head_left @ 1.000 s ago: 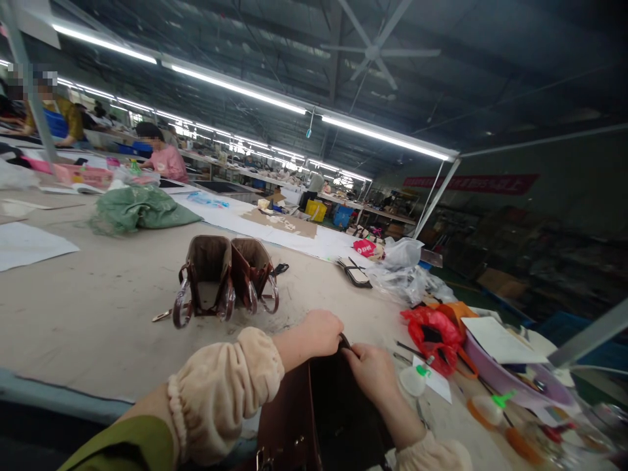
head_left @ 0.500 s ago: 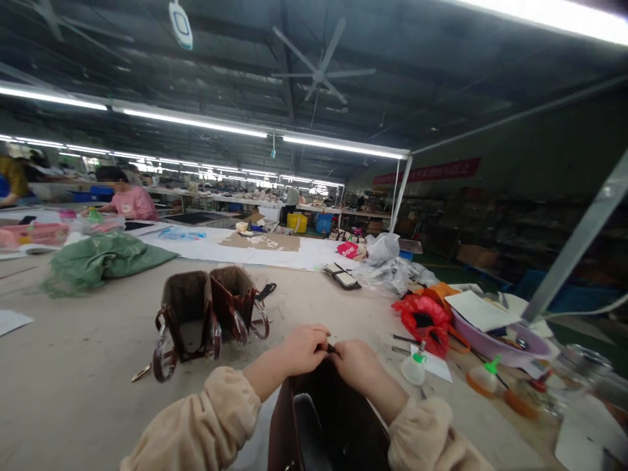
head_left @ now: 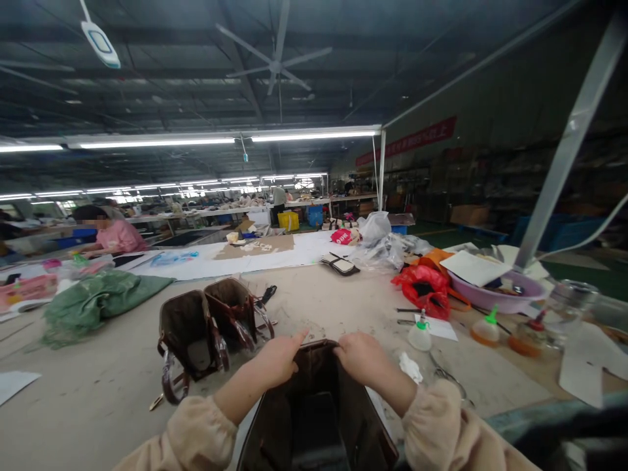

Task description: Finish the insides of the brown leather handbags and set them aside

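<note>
A dark brown handbag stands right in front of me with its mouth towards me, so its dark lining shows. My left hand grips the far rim at its left corner, thumb pointing away. At the right corner of that same rim, my right hand pinches the edge with curled fingers. Two more brown handbags, one nearer and one just behind it, stand side by side on the table to the left, their handles wrapped in clear film.
A green cloth bundle lies at the left. To the right are a red plastic bag, a purple basin piled with sheets, squeeze bottles and scissors. A co-worker in pink sits further back.
My hands have moved apart along the rim, and the bag's mouth is spread wider. The bag has turned to face me more squarely. My view has levelled and swung right.
</note>
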Action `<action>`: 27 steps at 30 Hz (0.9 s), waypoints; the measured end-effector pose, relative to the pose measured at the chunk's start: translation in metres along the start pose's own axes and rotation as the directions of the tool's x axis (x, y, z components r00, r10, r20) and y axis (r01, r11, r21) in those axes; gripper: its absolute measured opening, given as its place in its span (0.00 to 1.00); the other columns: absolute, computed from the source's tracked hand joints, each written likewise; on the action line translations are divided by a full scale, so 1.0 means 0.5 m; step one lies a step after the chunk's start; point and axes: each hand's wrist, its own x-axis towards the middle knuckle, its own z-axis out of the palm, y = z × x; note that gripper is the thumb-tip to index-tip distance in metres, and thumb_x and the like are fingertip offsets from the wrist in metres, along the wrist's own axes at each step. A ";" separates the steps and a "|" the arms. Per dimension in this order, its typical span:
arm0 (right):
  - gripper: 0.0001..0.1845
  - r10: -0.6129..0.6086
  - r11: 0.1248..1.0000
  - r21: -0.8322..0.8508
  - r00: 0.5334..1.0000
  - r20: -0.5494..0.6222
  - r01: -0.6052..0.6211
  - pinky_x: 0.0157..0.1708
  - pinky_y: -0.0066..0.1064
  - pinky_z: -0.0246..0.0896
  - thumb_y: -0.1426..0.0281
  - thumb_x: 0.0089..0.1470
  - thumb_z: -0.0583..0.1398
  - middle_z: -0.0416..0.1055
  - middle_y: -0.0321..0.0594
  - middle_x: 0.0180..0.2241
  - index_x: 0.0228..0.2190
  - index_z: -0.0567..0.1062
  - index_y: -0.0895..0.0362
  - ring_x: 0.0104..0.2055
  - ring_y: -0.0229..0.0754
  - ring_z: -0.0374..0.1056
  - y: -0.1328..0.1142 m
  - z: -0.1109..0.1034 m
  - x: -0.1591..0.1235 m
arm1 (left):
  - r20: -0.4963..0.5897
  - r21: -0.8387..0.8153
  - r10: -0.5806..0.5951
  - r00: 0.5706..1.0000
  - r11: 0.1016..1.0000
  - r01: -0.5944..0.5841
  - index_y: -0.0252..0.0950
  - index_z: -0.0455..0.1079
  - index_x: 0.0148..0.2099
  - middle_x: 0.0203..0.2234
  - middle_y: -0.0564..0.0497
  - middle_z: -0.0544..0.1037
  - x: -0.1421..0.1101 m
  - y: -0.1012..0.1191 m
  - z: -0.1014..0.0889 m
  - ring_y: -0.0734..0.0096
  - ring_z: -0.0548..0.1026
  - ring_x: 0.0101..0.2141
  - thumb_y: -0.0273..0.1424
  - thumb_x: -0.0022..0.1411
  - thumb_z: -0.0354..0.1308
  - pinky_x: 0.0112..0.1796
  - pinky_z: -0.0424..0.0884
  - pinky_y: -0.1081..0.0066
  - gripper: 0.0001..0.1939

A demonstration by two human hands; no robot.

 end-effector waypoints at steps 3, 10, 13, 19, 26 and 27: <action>0.18 0.034 0.999 0.023 0.999 -0.011 -0.033 0.34 0.32 0.60 0.64 0.54 0.49 0.75 0.49 0.30 0.29 0.77 0.58 0.35 0.47 0.70 0.002 0.004 -0.009 | -0.029 -0.031 0.050 0.998 0.998 -0.051 0.39 0.50 0.58 0.45 0.44 0.71 0.009 0.030 -0.020 0.58 0.69 0.45 0.28 0.49 0.56 0.44 0.64 0.65 0.34; 0.18 0.074 0.995 0.061 0.997 -0.004 -0.074 0.33 0.30 0.59 0.62 0.54 0.49 0.75 0.47 0.31 0.29 0.76 0.57 0.35 0.46 0.70 0.012 0.008 -0.016 | -0.060 -0.063 0.126 0.990 0.989 -0.130 0.40 0.57 0.48 0.39 0.49 0.73 0.027 0.075 -0.032 0.64 0.71 0.40 0.33 0.53 0.55 0.39 0.65 0.70 0.20; 0.19 0.068 0.996 0.058 0.998 -0.015 -0.067 0.33 0.30 0.58 0.62 0.55 0.49 0.75 0.46 0.31 0.29 0.76 0.56 0.35 0.45 0.70 0.018 0.009 -0.015 | -0.105 -0.070 0.145 0.984 0.986 -0.153 0.40 0.59 0.46 0.38 0.51 0.73 0.032 0.067 -0.020 0.66 0.71 0.40 0.32 0.54 0.54 0.40 0.64 0.71 0.16; 0.18 0.039 0.996 0.081 0.999 -0.032 -0.036 0.30 0.29 0.56 0.58 0.52 0.52 0.75 0.42 0.29 0.28 0.76 0.54 0.33 0.44 0.69 0.024 0.009 -0.015 | -0.193 -0.117 0.226 0.955 0.961 -0.251 0.39 0.67 0.37 0.36 0.54 0.73 0.037 0.050 -0.007 0.71 0.70 0.38 0.33 0.56 0.53 0.40 0.64 0.74 0.06; 0.18 -0.027 0.995 0.099 0.997 -0.076 0.035 0.32 0.27 0.55 0.59 0.54 0.50 0.75 0.38 0.30 0.29 0.76 0.52 0.35 0.41 0.69 0.023 0.000 -0.005 | -0.249 -0.124 0.144 0.958 0.976 -0.179 0.38 0.67 0.33 0.29 0.53 0.74 0.040 0.051 0.005 0.72 0.70 0.32 0.36 0.58 0.50 0.34 0.64 0.74 0.08; 0.17 -0.038 0.995 0.087 0.996 -0.076 0.044 0.32 0.27 0.55 0.59 0.54 0.50 0.75 0.39 0.30 0.28 0.76 0.52 0.35 0.41 0.69 0.022 -0.001 -0.002 | -0.251 -0.116 0.133 0.959 0.979 -0.166 0.38 0.67 0.33 0.29 0.53 0.74 0.040 0.051 0.007 0.72 0.70 0.31 0.36 0.59 0.49 0.34 0.64 0.74 0.09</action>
